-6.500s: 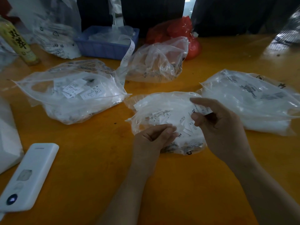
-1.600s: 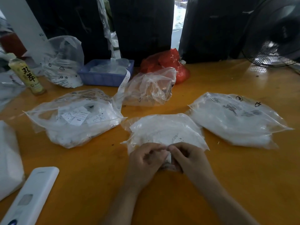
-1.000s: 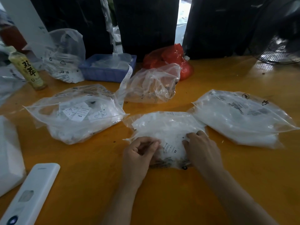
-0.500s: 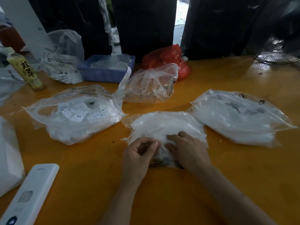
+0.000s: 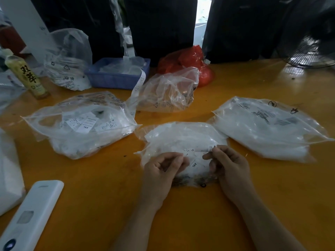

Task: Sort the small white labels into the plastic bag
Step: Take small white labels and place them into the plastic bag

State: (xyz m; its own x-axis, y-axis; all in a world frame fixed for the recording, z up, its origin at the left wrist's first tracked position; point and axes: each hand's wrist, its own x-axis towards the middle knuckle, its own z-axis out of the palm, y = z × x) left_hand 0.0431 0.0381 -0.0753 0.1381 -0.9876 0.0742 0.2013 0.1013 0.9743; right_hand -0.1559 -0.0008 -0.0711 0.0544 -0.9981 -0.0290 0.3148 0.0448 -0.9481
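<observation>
A clear plastic bag (image 5: pixel 181 138) full of small white labels lies on the orange table straight ahead. My left hand (image 5: pixel 163 167) pinches the bag's near left edge with curled fingers. My right hand (image 5: pixel 228 163) pinches a white label strip (image 5: pixel 204 148) at the bag's near right side. A label marked XXL (image 5: pixel 194 164) shows between my hands. Two more label-filled bags lie to the left (image 5: pixel 81 127) and to the right (image 5: pixel 268 129).
A crumpled, nearly empty clear bag (image 5: pixel 168 93) sits behind, with a blue tray (image 5: pixel 116 78), a red bag (image 5: pixel 188 60), a yellow bottle (image 5: pixel 27 77) and a fan (image 5: pixel 308 55) at the back. A white device (image 5: pixel 30 214) lies near left.
My right hand has lifted off the top of the bag and moved right, now pinching a label strip. The XXL label between my hands has come into sight. My left hand stays put.
</observation>
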